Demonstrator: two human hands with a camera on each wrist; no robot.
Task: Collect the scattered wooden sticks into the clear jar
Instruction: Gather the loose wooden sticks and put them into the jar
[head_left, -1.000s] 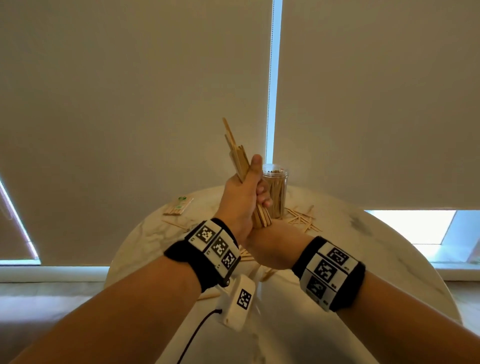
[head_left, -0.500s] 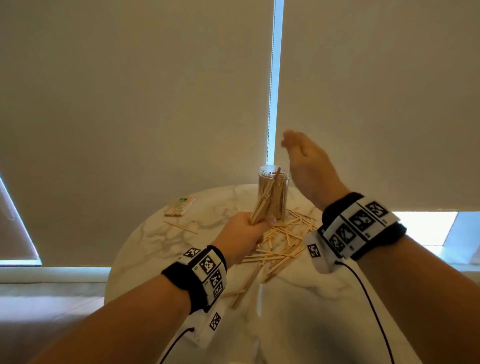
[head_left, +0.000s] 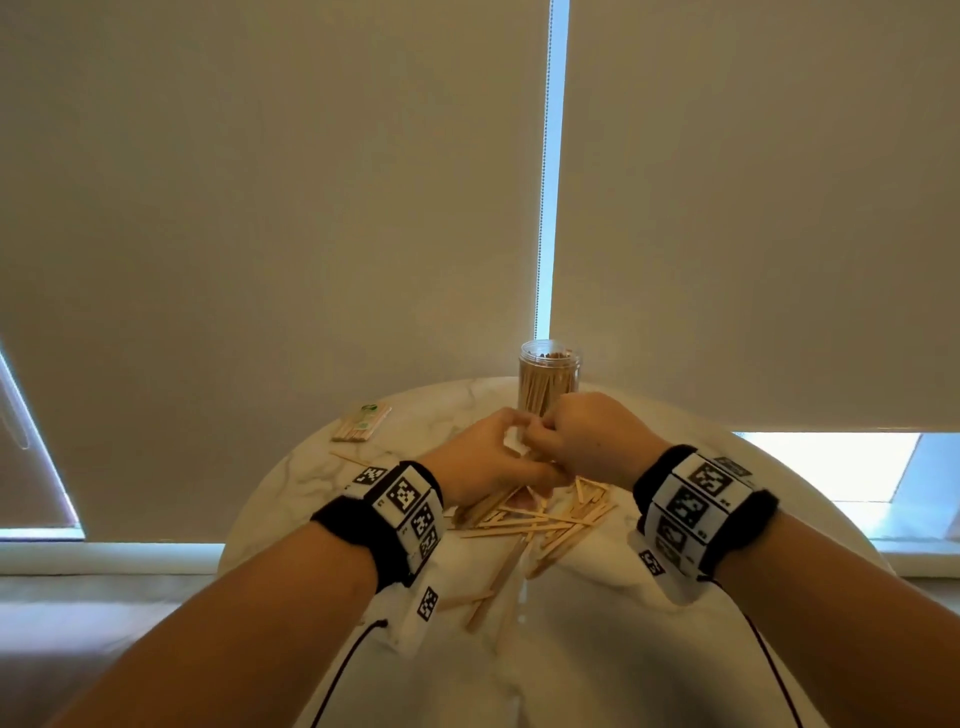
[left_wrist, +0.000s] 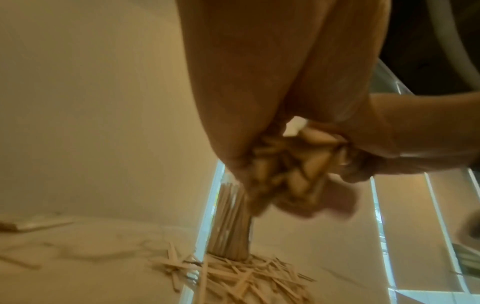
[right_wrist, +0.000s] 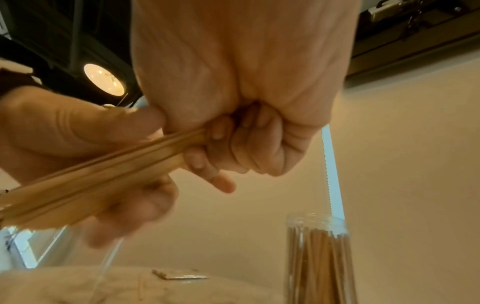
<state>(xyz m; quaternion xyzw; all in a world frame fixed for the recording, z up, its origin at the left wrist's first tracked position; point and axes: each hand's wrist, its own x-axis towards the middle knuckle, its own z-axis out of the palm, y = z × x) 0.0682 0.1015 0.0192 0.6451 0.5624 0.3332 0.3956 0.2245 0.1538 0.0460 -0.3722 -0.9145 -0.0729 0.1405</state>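
A clear jar packed with upright wooden sticks stands at the far edge of the round marble table. Just in front of it my left hand and right hand meet, both curled round one bundle of sticks. In the left wrist view the bundle shows end-on inside the fist. A loose pile of sticks lies on the table under the hands, spreading toward me. The right wrist view has the jar low at the right.
A flat packet of sticks lies at the table's far left, with a single stick near it. Roller blinds hang right behind the table. A few stray sticks lie nearer me, by the left wrist.
Half a second ago my right hand was raised open above the jar while the left held the bundle alone. The right hand has since dropped and grips the bundle together with the left.
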